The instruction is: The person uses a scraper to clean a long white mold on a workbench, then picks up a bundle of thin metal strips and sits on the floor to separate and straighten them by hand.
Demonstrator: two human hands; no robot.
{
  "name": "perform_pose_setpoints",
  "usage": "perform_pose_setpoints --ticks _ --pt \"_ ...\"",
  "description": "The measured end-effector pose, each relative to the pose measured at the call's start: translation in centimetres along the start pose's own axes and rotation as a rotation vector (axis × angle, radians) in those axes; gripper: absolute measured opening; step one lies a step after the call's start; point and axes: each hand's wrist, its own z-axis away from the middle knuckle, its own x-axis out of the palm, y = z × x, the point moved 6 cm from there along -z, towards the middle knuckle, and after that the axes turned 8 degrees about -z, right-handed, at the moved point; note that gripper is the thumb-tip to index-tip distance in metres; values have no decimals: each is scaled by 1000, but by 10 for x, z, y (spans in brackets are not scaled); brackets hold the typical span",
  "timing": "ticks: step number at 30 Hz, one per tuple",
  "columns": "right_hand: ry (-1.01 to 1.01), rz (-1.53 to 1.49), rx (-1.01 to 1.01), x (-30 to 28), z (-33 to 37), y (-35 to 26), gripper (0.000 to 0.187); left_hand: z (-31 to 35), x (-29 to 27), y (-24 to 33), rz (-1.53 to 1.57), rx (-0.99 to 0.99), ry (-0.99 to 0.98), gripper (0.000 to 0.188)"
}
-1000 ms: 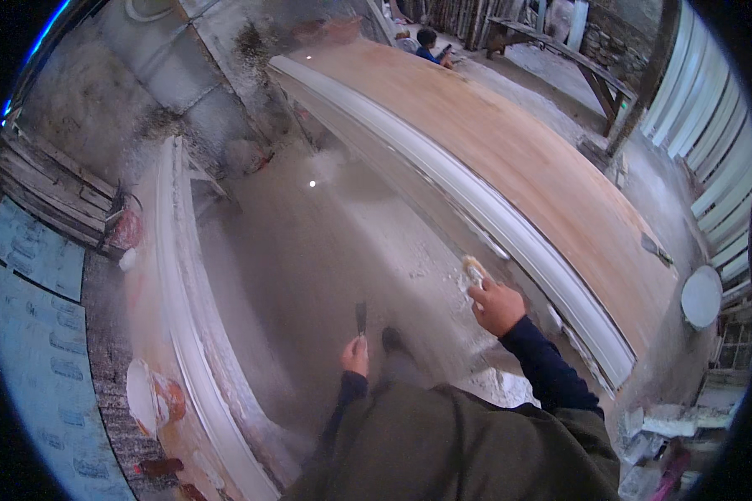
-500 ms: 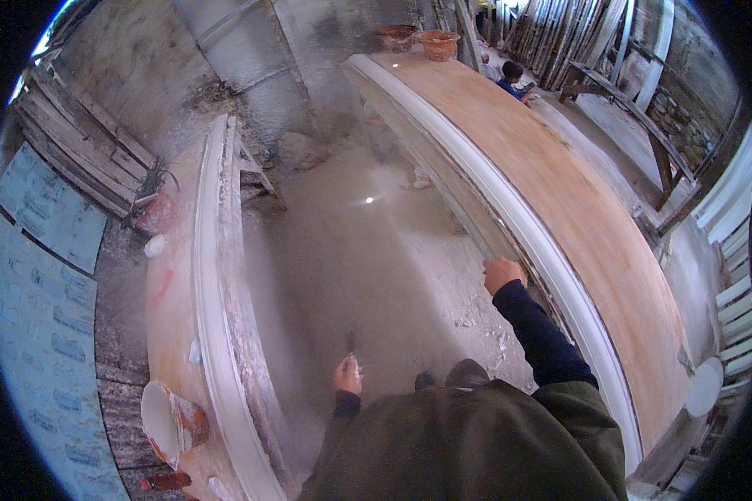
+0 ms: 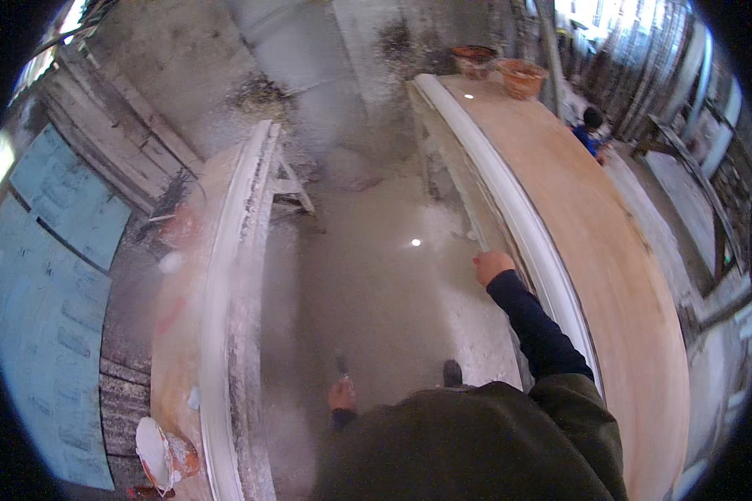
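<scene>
The left hand (image 3: 341,396) is low and near, over the floor (image 3: 351,284) between two long tabletops. Its fingers are closed around a small scraper (image 3: 341,364), which points away from the person; the blade is blurred. The right hand (image 3: 495,266) is farther off, by the left side of the right tabletop (image 3: 597,234), just beside its long white strip (image 3: 522,197). Its fingers are curled in; whether they grip anything cannot be told, as the back of the hand hides them. A dark sleeve (image 3: 536,326) covers that arm.

The white strip runs along the left edge of the right tabletop from far to near. At its far end sit an orange bowl (image 3: 523,83) and, to its left, a darker bowl (image 3: 474,68). Beyond the right tabletop, far right, is another person (image 3: 588,134).

The left tabletop (image 3: 175,342) has a similar white edge (image 3: 214,351) on its right side, and a wooden leg frame (image 3: 291,189) shows at its far end. An orange bucket (image 3: 182,457), white inside, is at its near end. Blue panels (image 3: 50,334) lie farther left. A dark shoe (image 3: 452,373) shows on the floor.
</scene>
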Motion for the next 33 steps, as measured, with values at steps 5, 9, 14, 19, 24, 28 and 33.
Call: perform_pose_setpoints --ticks 5,9,14,19,24,28,33 --pt "88 -44 -81 -9 -107 7 23 -88 50 29 -9 -4 -30 25" --pt "87 -65 -13 -11 -197 21 23 -168 115 83 -101 -34 -198 29" --pt "8 26 -19 17 -318 30 26 -281 220 172 -155 467 -525 36" --pt "-15 68 36 18 -428 42 28 -367 318 273 -299 286 -921 38" --pt "-18 48 82 2 -535 19 22 -470 375 370 -464 683 -794 34" --pt "-162 165 125 36 -607 53 21 -556 416 415 -358 847 -628 35" --pt "-135 -30 99 -6 -666 31 15 -621 414 489 -384 405 -857 36"
